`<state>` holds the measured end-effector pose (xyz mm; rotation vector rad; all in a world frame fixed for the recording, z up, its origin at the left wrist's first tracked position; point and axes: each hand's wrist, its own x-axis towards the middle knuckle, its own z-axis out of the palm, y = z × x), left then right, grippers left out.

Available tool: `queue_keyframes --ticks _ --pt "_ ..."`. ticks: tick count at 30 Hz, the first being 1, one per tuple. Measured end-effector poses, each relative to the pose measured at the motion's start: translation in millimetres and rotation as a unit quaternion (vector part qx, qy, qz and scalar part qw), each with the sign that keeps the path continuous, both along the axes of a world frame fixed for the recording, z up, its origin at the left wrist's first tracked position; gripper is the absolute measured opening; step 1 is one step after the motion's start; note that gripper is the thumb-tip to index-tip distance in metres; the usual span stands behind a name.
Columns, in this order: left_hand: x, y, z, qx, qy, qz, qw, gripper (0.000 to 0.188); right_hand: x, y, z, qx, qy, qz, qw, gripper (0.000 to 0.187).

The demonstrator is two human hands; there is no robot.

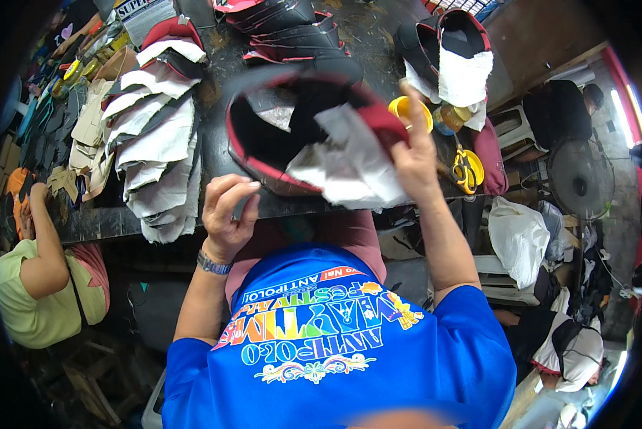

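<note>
A black and red shoe upper (264,168) with a loose white cloth lining (353,161) is blurred by motion at the table's front edge. My right hand (417,161) is at its right side, thumb against the edge and one finger pointing up; the grip itself is partly hidden by blur. Close to the upper's lower left edge, my left hand (224,214) has loosely curled fingers. A small gap shows between thumb and forefinger, and nothing is visible in them.
Lined uppers (160,136) lie in an overlapping stack on the left, with more uppers (289,28) at the back and others (464,61) back right. Yellow-handled scissors (467,170) and a yellow round container (410,113) are on the right. Another person (46,286) works at far left.
</note>
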<state>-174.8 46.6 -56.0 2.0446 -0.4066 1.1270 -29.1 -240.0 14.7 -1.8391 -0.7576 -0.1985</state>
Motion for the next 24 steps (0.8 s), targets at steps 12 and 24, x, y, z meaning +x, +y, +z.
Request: queue_keyframes --ticks 12,24 --pt "7 -4 -28 0.001 0.176 0.009 0.984 0.016 230 7 44 -0.16 -0.096 -0.355 0.916 0.094" --pt "9 -5 -27 -0.035 0.199 0.001 0.979 0.012 232 238 46 -0.149 -0.307 0.014 0.94 0.062"
